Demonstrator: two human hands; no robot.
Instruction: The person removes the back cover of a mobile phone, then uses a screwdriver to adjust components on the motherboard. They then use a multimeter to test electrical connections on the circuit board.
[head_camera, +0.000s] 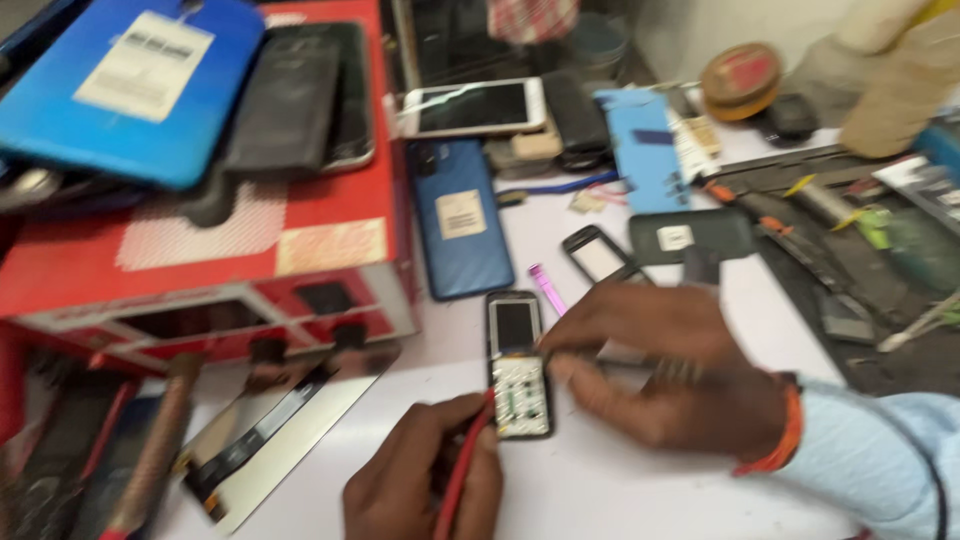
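- Gripping a red probe lead (462, 470), our left hand (425, 480) closes around it low in the view, with the lead's tip reaching up to the lower edge of the opened small phone (519, 365).
- Our right hand (665, 365) comes in from the right, its fingers (580, 372) curled and touching the phone's right side; we cannot tell whether they pinch anything, since the hand is blurred.
- We see the opened small phone lying flat on the white table (640, 490), between our two hands, its dark screen above and its bare circuit board below.
- We wear an orange band (785, 425) on the right wrist, next to a pale blue sleeve (880, 450).
- We see a blue phone back (460, 215) lying just beyond the small phone, and a pink stick (547, 285) beside it.
- We see a red box (200, 250) at the left carrying a blue cover (130, 85) and a dark phone (300, 95).
- We see a white-framed phone (472, 107) lying farther back.
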